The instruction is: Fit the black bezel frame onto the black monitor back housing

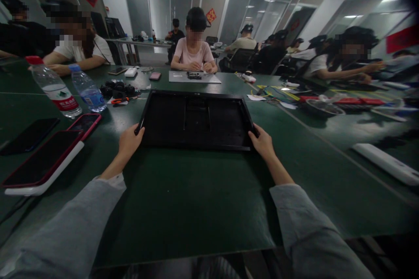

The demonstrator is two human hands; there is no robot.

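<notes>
A black rectangular monitor housing (pixel 163 122), with a raised rim and a recessed inside, is held between my two hands over the green table (pixel 196 200). My left hand (pixel 130 140) grips its left edge near the front corner, thumb on the rim. On the opposite side my right hand (pixel 262 140) has hold of the right edge, also close to the front corner. The fingers under the housing are hidden on both sides. Its far edge carries a small light mark too faint to read.
Two water bottles, one red-capped (pixel 59 93) and one blue-capped (pixel 87 91), stand at the left. Several phones lie nearer, one red-cased phone (pixel 42 159) on a white slab. A white power strip (pixel 386 163) is at the right. A person (pixel 194 50) sits opposite at a white board (pixel 176 77).
</notes>
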